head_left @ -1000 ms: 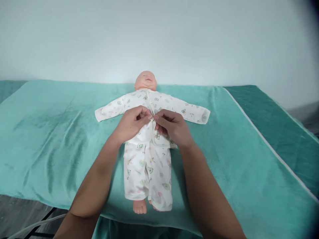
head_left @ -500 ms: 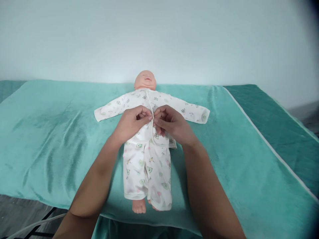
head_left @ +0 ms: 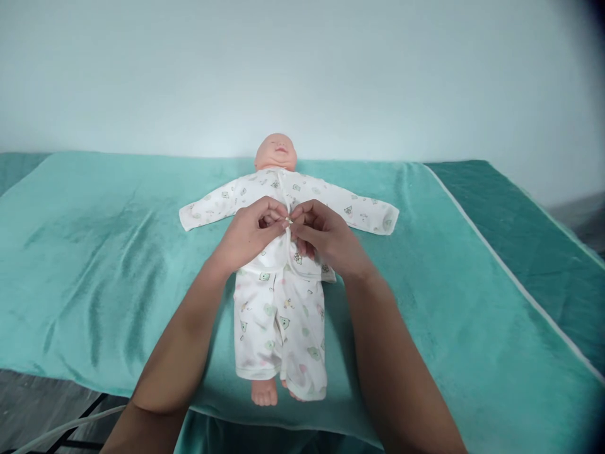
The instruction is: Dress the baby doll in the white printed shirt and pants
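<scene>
A baby doll (head_left: pixel 275 151) lies on its back, its head toward the wall. It wears a white printed jacket (head_left: pixel 312 189) with the sleeves spread out, and matching trousers (head_left: pixel 278 328). My left hand (head_left: pixel 253 232) pinches the jacket's front edge at the middle of the chest. Fingertip to fingertip with it, my right hand (head_left: pixel 326 236) pinches the same front opening from the other side. A small pale bit, perhaps a fastener, shows between the fingertips. Both hands partly hide the jacket's lower front.
A green velvety cover (head_left: pixel 118 265) spreads under the doll, with a darker green strip (head_left: pixel 529 221) on the right. Behind stands a pale wall (head_left: pixel 302 69). At lower left, a pale cable (head_left: pixel 70 429) and black bars show above the grey floor.
My fingertips have shifted slightly at the jacket's front edge, and a small pale bit now shows between them. The doll lies as before.
</scene>
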A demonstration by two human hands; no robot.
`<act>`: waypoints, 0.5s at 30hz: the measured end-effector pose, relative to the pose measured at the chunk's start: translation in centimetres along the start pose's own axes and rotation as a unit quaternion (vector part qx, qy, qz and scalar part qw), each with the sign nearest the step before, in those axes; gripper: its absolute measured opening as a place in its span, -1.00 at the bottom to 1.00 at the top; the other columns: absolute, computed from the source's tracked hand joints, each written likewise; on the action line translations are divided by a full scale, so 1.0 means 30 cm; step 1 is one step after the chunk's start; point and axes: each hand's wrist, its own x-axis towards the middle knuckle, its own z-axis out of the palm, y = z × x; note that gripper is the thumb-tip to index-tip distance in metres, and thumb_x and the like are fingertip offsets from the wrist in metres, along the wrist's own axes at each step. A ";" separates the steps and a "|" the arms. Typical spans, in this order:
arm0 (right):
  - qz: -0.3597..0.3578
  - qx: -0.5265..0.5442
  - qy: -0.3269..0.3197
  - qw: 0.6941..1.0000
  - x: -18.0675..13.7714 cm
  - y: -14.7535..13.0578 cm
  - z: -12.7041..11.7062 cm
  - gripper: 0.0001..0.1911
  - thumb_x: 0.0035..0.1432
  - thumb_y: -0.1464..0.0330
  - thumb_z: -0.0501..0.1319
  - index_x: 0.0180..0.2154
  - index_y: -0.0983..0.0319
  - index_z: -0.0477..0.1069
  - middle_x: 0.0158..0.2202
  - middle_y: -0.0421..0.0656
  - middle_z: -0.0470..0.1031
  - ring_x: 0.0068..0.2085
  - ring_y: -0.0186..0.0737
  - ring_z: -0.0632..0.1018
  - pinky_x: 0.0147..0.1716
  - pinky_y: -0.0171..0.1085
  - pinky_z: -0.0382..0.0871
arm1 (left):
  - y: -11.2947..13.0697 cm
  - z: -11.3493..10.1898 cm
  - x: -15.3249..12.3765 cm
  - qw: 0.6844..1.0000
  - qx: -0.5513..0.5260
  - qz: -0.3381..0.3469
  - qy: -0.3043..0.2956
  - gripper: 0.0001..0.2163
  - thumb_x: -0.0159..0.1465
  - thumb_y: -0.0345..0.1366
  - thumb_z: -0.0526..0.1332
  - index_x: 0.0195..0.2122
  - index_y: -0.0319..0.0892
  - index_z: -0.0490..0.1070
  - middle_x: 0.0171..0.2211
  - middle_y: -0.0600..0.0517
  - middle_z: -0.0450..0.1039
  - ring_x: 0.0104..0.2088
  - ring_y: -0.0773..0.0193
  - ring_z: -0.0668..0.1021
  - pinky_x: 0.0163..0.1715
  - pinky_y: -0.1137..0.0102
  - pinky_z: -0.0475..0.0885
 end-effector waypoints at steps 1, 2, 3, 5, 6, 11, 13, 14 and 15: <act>0.004 0.002 0.005 1.000 0.002 -0.001 0.002 -0.85 0.22 0.32 0.31 -0.20 0.18 0.38 -0.51 -0.35 0.43 -0.61 -0.45 0.43 -0.68 -0.42 0.25 | -0.001 0.001 0.000 1.000 0.001 -0.001 0.001 -0.92 0.28 -0.29 0.29 -0.22 -0.12 0.47 -0.31 0.08 0.53 -0.29 0.35 0.51 -0.25 0.39 0.36; 0.007 0.004 0.010 1.000 0.003 -0.001 0.004 -0.86 0.21 0.33 0.30 -0.21 0.18 0.38 -0.51 -0.35 0.44 -0.61 -0.45 0.43 -0.69 -0.42 0.24 | -0.001 0.001 0.000 1.000 0.002 -0.003 0.002 -0.92 0.27 -0.30 0.29 -0.22 -0.12 0.47 -0.31 0.08 0.52 -0.30 0.35 0.50 -0.26 0.39 0.35; 0.010 0.004 0.015 1.000 0.005 -0.001 0.007 -0.87 0.21 0.33 0.29 -0.22 0.18 0.38 -0.50 -0.35 0.44 -0.62 -0.45 0.42 -0.70 -0.42 0.22 | -0.001 0.001 0.001 1.000 0.001 -0.006 0.003 -0.92 0.27 -0.31 0.29 -0.22 -0.12 0.47 -0.32 0.09 0.52 -0.31 0.36 0.49 -0.26 0.39 0.35; 0.012 0.002 0.020 1.000 0.006 0.002 0.012 -0.88 0.19 0.35 0.28 -0.22 0.18 0.37 -0.50 -0.35 0.43 -0.63 -0.46 0.41 -0.71 -0.42 0.20 | 0.000 -0.001 0.001 1.000 -0.006 -0.013 0.001 -0.91 0.26 -0.32 0.29 -0.21 -0.12 0.46 -0.32 0.09 0.50 -0.32 0.36 0.48 -0.26 0.39 0.35; 0.009 0.000 0.021 1.000 0.006 0.003 0.014 -0.88 0.19 0.37 0.27 -0.21 0.17 0.37 -0.50 -0.36 0.42 -0.63 -0.46 0.40 -0.71 -0.42 0.19 | 0.001 -0.003 0.001 1.000 -0.010 -0.016 -0.002 -0.90 0.25 -0.32 0.29 -0.20 -0.12 0.46 -0.32 0.09 0.50 -0.31 0.36 0.47 -0.25 0.39 0.35; -0.013 -0.036 0.014 0.999 -0.001 0.018 0.021 -0.84 0.19 0.37 0.28 -0.19 0.13 0.35 -0.50 -0.39 0.31 -0.59 -0.47 0.35 -0.64 -0.42 0.19 | 0.008 -0.013 -0.002 0.999 -0.010 -0.022 -0.026 -0.82 0.23 -0.36 0.28 -0.13 -0.10 0.44 -0.30 0.09 0.49 -0.30 0.36 0.47 -0.23 0.40 0.37; -0.022 -0.056 0.015 0.998 -0.002 0.025 0.022 -0.80 0.17 0.37 0.31 -0.18 0.12 0.34 -0.46 -0.38 0.31 -0.56 -0.47 0.32 -0.63 -0.42 0.18 | 0.009 -0.012 -0.003 0.999 -0.005 -0.024 -0.025 -0.81 0.21 -0.38 0.27 -0.13 -0.10 0.44 -0.30 0.09 0.48 -0.32 0.37 0.46 -0.26 0.41 0.37; -0.024 -0.061 0.016 0.998 -0.002 0.027 0.023 -0.79 0.16 0.37 0.31 -0.19 0.12 0.33 -0.45 -0.37 0.31 -0.56 -0.47 0.31 -0.62 -0.41 0.17 | 0.008 -0.010 -0.003 0.999 -0.002 -0.024 -0.021 -0.80 0.20 -0.39 0.26 -0.14 -0.10 0.45 -0.31 0.09 0.47 -0.33 0.37 0.45 -0.27 0.41 0.36; -0.025 -0.062 0.017 0.998 -0.002 0.028 0.024 -0.79 0.15 0.38 0.31 -0.19 0.12 0.33 -0.44 -0.37 0.31 -0.55 -0.48 0.31 -0.63 -0.41 0.17 | 0.006 -0.007 -0.002 1.000 0.000 -0.023 -0.016 -0.80 0.19 -0.41 0.25 -0.15 -0.10 0.45 -0.31 0.09 0.46 -0.33 0.37 0.44 -0.28 0.41 0.36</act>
